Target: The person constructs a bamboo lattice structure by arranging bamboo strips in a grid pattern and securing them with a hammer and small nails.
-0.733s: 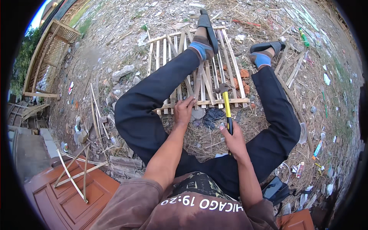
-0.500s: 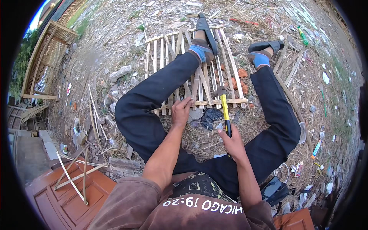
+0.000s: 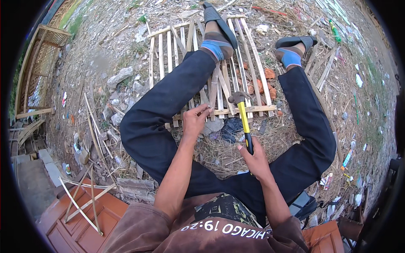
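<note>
My right hand grips a claw hammer by the black lower part of its yellow-and-black handle. The hammer's head is just over the near crosspiece of a slatted wooden frame lying on the ground between my legs. Left of the hammer, my left hand rests at the same crosspiece with thumb and fingers pinched together. Whatever is in that pinch is too small to make out. My left foot, in a dark slide sandal, lies across the far part of the slats.
Orange brick pieces show beneath and beside the slats. Loose strips of wood lie left of my leg, with a brown panelled door at lower left. A lattice panel stands far left. A green bottle lies at upper right.
The hammer's head has shifted a little left and away from me, nearer the left hand's pinch. The left hand stays at the crosspiece. The whole view has tilted slightly.
</note>
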A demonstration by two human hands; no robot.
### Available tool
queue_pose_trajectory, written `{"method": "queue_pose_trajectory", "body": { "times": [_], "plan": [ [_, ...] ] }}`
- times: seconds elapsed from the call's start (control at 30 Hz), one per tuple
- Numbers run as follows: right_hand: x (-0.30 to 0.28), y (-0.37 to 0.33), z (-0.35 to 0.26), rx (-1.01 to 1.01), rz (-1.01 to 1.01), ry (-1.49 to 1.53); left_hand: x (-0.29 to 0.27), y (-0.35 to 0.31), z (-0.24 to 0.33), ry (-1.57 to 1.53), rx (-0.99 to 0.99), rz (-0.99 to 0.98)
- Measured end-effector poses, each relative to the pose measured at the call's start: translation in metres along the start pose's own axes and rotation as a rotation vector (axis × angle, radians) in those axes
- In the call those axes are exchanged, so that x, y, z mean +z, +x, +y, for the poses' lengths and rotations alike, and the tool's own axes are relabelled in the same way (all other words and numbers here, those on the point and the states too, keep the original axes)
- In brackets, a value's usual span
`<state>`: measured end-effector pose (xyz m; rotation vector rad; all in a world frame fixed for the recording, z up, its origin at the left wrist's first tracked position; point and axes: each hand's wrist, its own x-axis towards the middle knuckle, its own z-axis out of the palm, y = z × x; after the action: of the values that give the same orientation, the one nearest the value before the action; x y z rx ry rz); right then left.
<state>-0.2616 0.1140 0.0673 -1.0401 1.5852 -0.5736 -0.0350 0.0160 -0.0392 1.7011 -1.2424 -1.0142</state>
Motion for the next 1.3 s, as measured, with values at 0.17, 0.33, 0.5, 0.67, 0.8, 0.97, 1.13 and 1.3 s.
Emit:
{"method": "queue_pose_trajectory", "body": {
  "times": [0.17,0.33,0.5,0.67,0.8,0.97,1.13,1.3],
  "plan": [
    [0.003,0.013,-0.002,-0.090,-0.025,-0.083,-0.007,-0.004,0.010,0.007,0.034,0.007],
    [0.007,0.018,-0.013,-0.107,-0.036,-0.145,-0.004,-0.003,0.014,-0.014,0.063,-0.010],
    [0.010,0.018,-0.006,-0.142,-0.051,-0.092,-0.008,0.000,0.014,0.034,0.017,-0.032],
    [0.005,0.018,-0.005,-0.129,-0.066,-0.107,-0.012,0.010,0.010,0.033,0.035,-0.099],
    [0.005,0.014,-0.001,-0.069,-0.095,-0.121,-0.020,0.013,0.005,0.017,0.014,-0.149],
    [0.002,0.011,-0.001,-0.051,-0.124,-0.107,-0.020,0.014,0.012,0.129,-0.002,-0.189],
    [0.004,0.010,0.001,-0.085,-0.118,-0.096,-0.017,0.010,0.023,0.200,0.128,-0.152],
    [0.003,0.013,-0.009,-0.167,-0.125,-0.089,-0.016,0.006,0.022,0.208,0.192,-0.125]
  ]
}}
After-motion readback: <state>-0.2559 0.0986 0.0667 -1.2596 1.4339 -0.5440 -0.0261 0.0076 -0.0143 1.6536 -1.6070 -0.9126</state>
